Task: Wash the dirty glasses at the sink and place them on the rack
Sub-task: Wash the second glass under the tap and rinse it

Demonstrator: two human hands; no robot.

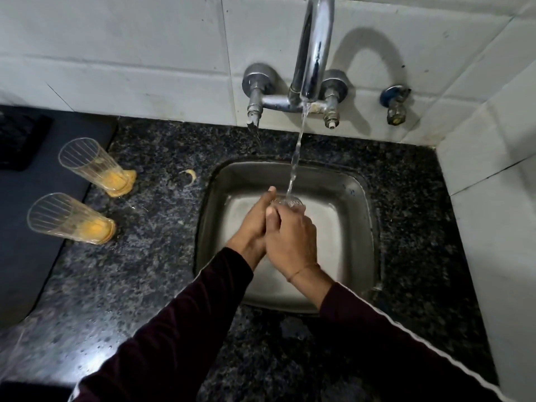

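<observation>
Over the steel sink [359, 233] I hold a clear ribbed glass [290, 202] under the running water from the chrome tap [314, 47]. My right hand [290, 236] grips the glass from the near side, and only its rim shows past the fingers. My left hand [256, 220] is pressed against the glass and my right hand from the left. Whether its fingers wrap the glass is hidden. Two dirty glasses with orange residue stand on the counter at the left, one farther back [92, 165] and one nearer [68, 219].
The speckled dark granite counter [145, 285] surrounds the sink, with an orange spill and a smear [190, 177] near the far glass. A dark mat [29, 256] lies at the left edge. White tiled walls close the back and right, with a small valve [394, 104].
</observation>
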